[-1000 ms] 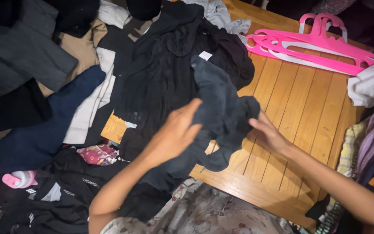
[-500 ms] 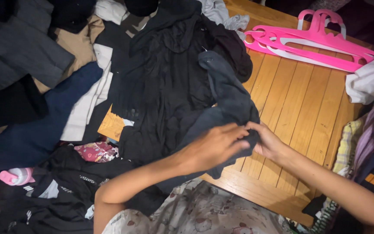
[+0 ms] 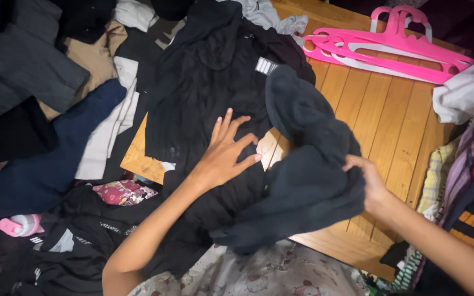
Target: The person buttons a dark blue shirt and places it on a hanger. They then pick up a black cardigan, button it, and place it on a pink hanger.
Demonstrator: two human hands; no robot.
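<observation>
My left hand [image 3: 225, 153] lies flat with spread fingers on a black knitted garment [image 3: 204, 93] spread over the wooden floor. My right hand [image 3: 367, 183] grips the right edge of a dark grey-blue garment [image 3: 308, 181], which lies bunched between the two hands and partly over the black one. A small white striped label [image 3: 265, 66] shows on the black garment near its top.
Pink plastic hangers [image 3: 390, 46] lie at the back right on the wooden floor [image 3: 385, 115]. Piles of dark, navy, beige and white clothes [image 3: 56, 109] fill the left side. Striped and white fabrics [image 3: 473, 164] sit at the right. A patterned cloth [image 3: 259, 274] is nearest me.
My left hand let go of the dark grey-blue garment and moved left onto the black garment, fingers spread. My right hand drew the grey-blue garment to the right.
</observation>
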